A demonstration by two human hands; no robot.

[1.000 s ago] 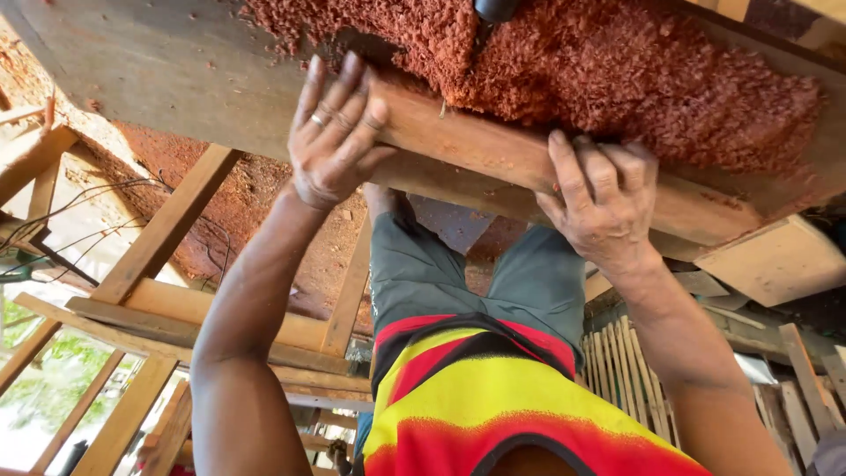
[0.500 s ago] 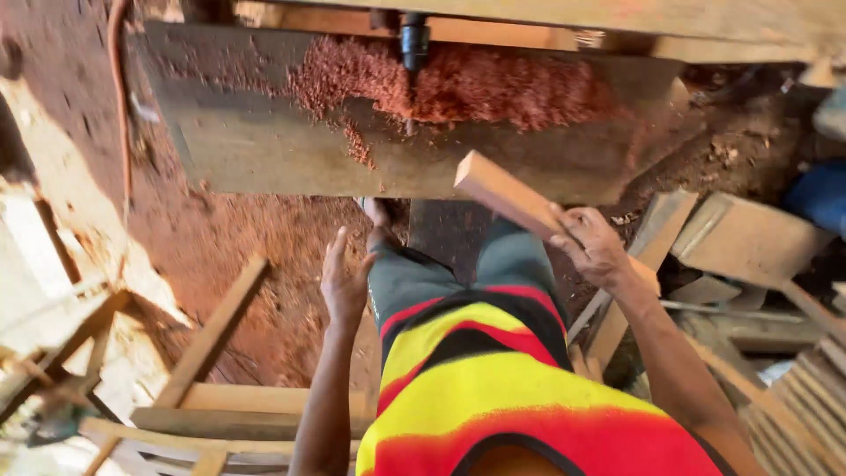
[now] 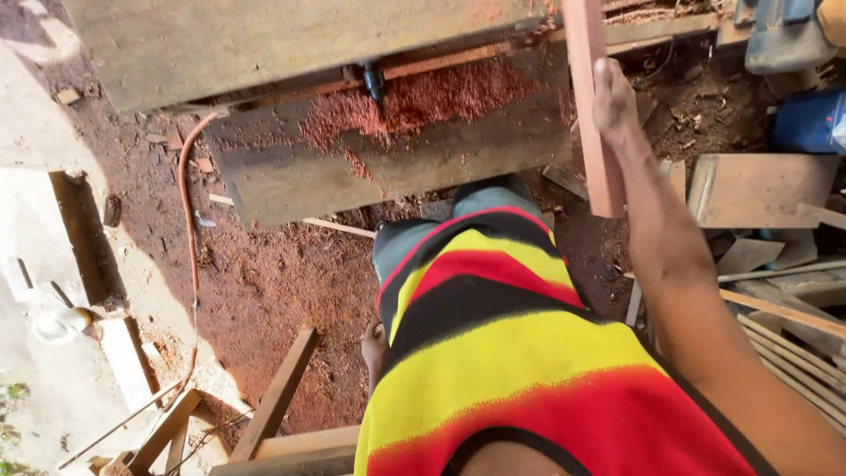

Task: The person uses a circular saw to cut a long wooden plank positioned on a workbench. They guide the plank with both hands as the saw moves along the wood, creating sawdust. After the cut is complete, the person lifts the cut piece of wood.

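1. A reddish wooden batten (image 3: 589, 106) was gripped by the right hand (image 3: 614, 99), the fingers wrapped round its edge, and it was held nearly upright, its top passing out of the picture.
2. The batten's lower end was seen hanging just above the person's waist, in front of a weathered plank (image 3: 397, 163) strewn with red sawdust (image 3: 414, 104).
3. The left hand (image 3: 374, 350) was seen low beside the striped shirt (image 3: 502, 353), mostly hidden; whether it was open or closed could not be told.
4. An orange hose (image 3: 188, 229) was laid across the sawdust-covered ground to the left.
5. Offcut boards (image 3: 758, 189) were piled to the right, with a blue container (image 3: 806, 122) beyond them.
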